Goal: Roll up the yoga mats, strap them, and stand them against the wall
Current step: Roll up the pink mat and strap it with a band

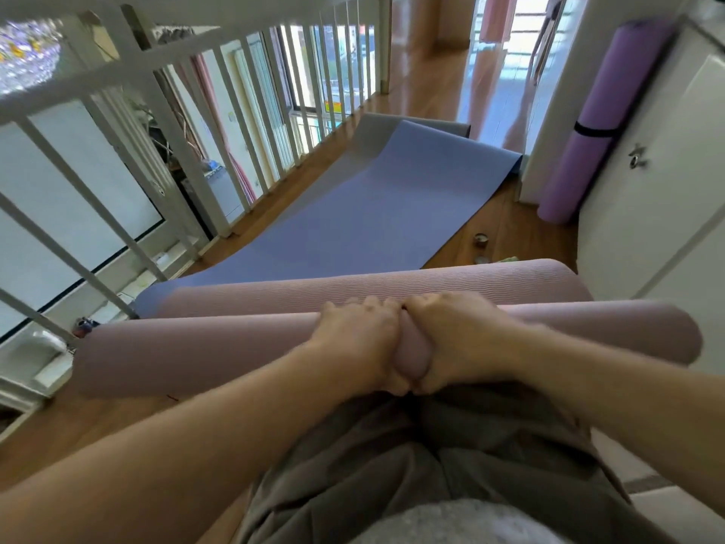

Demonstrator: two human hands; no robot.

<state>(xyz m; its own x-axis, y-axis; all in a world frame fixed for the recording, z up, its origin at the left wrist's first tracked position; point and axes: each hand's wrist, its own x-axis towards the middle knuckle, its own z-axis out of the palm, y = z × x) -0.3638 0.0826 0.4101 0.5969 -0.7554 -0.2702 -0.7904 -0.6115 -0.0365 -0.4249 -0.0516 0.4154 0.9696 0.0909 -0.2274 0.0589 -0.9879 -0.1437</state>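
Both grips clamped side by side on the middle of the pink mat roll [196, 355], knuckles touching. Left grip [357, 339] curled over the top of the roll, thumb on the near side. Right grip [459, 339] wrapped round it the same way, squeezing hard enough to bulge the foam between the two. Roll set crosswise just ahead of the grey shorts [431, 445], low over the wooden floor [431, 84]; resting or lifted, hard to tell. Just beyond it and touching, a ribbed pink stretch [392, 284] of the same mat, humped up and not yet wound in, far edge against the blue mat [372, 214].

Blue mat spread flat, running away from the roll alongside the white railing [196, 111]. Underneath its far end, a grey mat [368, 139] showing at the left and top edges. Off to the right, a purple mat [580, 170] already rolled, standing upright against the white wall [667, 190], cinched about halfway up by a black strap [594, 129]. Small round tin [480, 240] on the floor between the blue mat and the purple one. Beside the purple mat, a metal handle [635, 157] on the white panel.
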